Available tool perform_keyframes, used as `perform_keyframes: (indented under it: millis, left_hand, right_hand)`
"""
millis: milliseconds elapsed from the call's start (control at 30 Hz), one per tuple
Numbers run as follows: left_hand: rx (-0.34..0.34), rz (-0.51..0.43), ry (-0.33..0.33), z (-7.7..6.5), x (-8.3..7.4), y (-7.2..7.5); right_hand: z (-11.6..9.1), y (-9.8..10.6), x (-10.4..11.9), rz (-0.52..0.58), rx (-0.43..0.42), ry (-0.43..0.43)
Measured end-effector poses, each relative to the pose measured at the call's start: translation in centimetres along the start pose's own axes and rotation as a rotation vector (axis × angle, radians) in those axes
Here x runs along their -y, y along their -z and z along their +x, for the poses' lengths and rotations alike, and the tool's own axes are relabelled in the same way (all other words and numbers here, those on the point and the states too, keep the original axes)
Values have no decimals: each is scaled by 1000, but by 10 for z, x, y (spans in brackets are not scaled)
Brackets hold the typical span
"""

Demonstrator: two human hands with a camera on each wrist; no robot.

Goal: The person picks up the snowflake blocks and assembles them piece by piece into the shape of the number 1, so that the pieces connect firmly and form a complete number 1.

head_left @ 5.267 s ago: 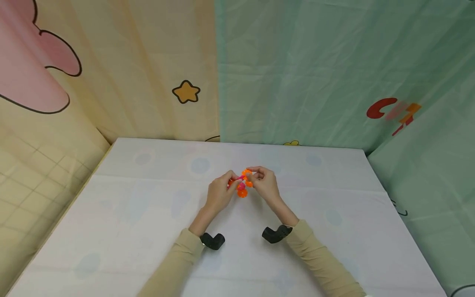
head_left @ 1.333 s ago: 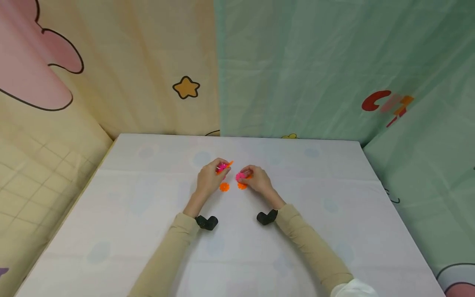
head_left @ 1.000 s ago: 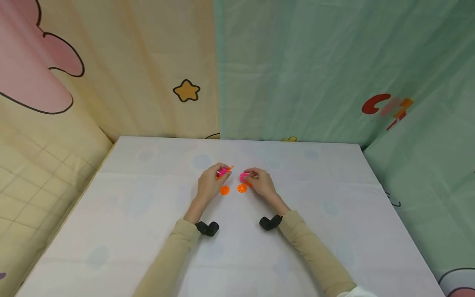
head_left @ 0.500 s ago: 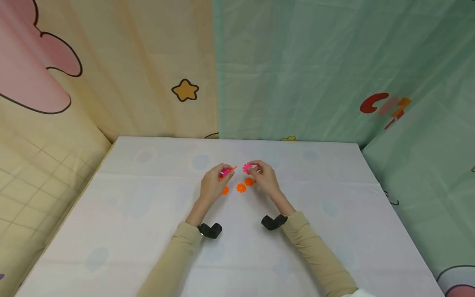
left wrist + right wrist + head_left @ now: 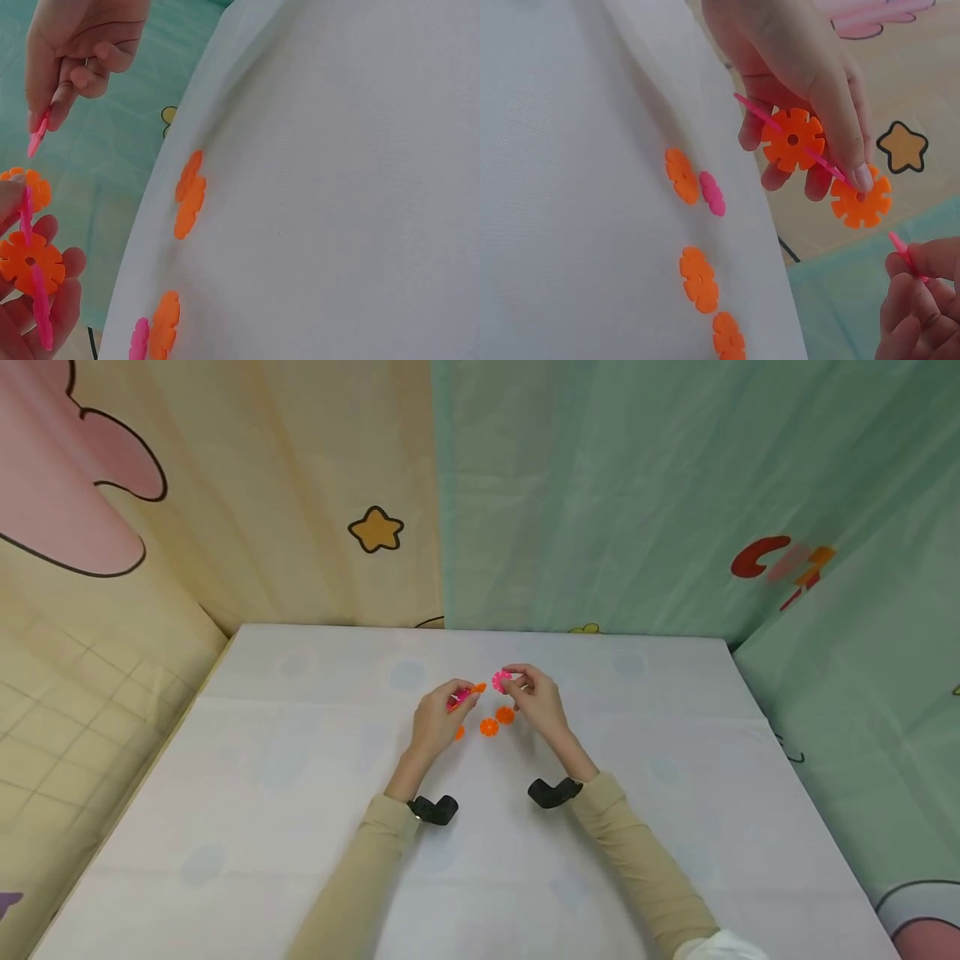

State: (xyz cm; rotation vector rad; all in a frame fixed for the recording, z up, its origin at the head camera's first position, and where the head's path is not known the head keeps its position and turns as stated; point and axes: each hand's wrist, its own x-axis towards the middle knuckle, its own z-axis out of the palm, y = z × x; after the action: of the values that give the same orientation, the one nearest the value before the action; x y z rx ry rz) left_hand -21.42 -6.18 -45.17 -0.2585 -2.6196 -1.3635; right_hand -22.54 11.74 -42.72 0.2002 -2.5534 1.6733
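Note:
My left hand (image 5: 437, 720) holds a chain of interlocked notched snowflake discs. It alternates orange and pink; an orange disc (image 5: 804, 124) sits mid-chain and another orange disc (image 5: 847, 206) forms the end facing the right hand. Thumb and fingers of my right hand (image 5: 538, 702) pinch a single pink snowflake disc (image 5: 500, 681) by its edge. A small gap separates that disc from the chain's orange end. Below the hands lie two loose orange discs, one (image 5: 489, 727) nearer and one (image 5: 505, 716) farther right. Another orange disc (image 5: 680, 176) lies under the left hand, beside a pink disc (image 5: 712, 193).
A white cloth with pale spots covers the table (image 5: 480, 877). Patterned curtains hang behind its back edge, yellow on the left and green (image 5: 585, 510) on the right. Each wrist wears a black camera mount (image 5: 555, 792).
Both hands were close together over the pieces at first, then parted. My right hand has since raised the pink disc away from the loose orange discs, uncovering one. My left hand has shifted slightly right.

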Motion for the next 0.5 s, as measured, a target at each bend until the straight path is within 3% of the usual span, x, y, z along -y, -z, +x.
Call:
perform_keyframes:
  millis: [500]
  left_hand:
    - [1, -29, -14, 7, -3, -7]
  right_hand:
    - [7, -1, -2, 20, -2, -5]
